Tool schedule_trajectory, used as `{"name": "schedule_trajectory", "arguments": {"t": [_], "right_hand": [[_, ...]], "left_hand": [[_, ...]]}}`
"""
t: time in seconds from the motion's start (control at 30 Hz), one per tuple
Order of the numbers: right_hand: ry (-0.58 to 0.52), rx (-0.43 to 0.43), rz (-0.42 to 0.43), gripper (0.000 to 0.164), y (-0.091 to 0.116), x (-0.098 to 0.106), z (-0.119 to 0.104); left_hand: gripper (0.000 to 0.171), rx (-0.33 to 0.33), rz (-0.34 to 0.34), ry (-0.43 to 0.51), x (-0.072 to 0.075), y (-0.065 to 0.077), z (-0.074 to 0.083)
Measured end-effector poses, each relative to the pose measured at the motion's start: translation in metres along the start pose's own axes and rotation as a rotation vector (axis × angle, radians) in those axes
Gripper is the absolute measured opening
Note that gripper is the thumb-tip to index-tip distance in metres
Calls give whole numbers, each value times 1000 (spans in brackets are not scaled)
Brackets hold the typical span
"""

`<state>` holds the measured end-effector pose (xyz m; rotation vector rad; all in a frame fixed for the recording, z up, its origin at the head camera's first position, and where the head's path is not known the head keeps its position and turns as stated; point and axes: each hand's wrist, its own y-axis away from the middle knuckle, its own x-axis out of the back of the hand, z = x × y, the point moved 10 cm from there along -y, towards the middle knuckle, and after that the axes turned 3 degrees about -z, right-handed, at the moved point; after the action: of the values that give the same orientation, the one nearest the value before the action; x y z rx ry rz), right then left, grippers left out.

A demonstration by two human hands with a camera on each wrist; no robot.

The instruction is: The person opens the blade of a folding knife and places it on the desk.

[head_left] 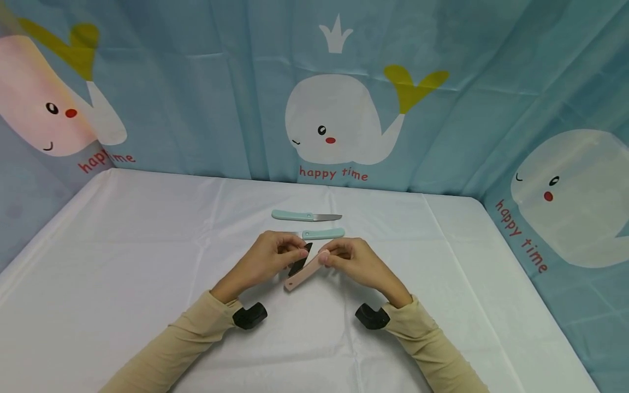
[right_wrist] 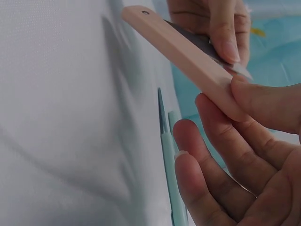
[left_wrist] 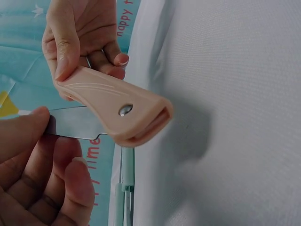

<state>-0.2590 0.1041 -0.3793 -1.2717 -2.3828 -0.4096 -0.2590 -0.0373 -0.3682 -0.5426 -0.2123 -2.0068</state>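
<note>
A folding knife with a pink handle (head_left: 304,275) is held over the table between both hands, its blade (head_left: 298,266) swung partway out at a narrow angle. The left hand (head_left: 265,258) pinches the blade between thumb and index finger, as the left wrist view shows on the shiny blade (left_wrist: 73,121). At the handle's far end, the right hand (head_left: 361,265) grips it with thumb and fingertips; the right wrist view shows the handle (right_wrist: 186,59) slanting up from them. The pivot end, with its metal rivet (left_wrist: 125,110), points toward the person.
Just beyond the hands lie two mint-green knives with blades out: one knife (head_left: 323,234) close behind the fingers, its blade partly hidden, another knife (head_left: 293,215) farther back. A white cloth (head_left: 147,262) covers the table. Blue whale-print curtains (head_left: 196,109) hang around it.
</note>
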Motion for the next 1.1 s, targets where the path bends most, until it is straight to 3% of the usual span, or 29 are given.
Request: {"name": "schedule_trajectory", "arguments": {"t": [0.63, 0.83, 0.97, 1.1], "right_hand": [[-13, -10, 93, 22, 0, 19, 7], [-42, -19, 127, 24, 1, 27, 9], [-84, -16, 145, 24, 2, 33, 9], [-195, -16, 157, 26, 2, 37, 13]], "left_hand": [[16, 75, 102, 58, 16, 0, -7], [15, 84, 116, 148, 18, 0, -8], [12, 67, 113, 207, 19, 1, -6], [9, 51, 120, 239, 22, 0, -5]]}}
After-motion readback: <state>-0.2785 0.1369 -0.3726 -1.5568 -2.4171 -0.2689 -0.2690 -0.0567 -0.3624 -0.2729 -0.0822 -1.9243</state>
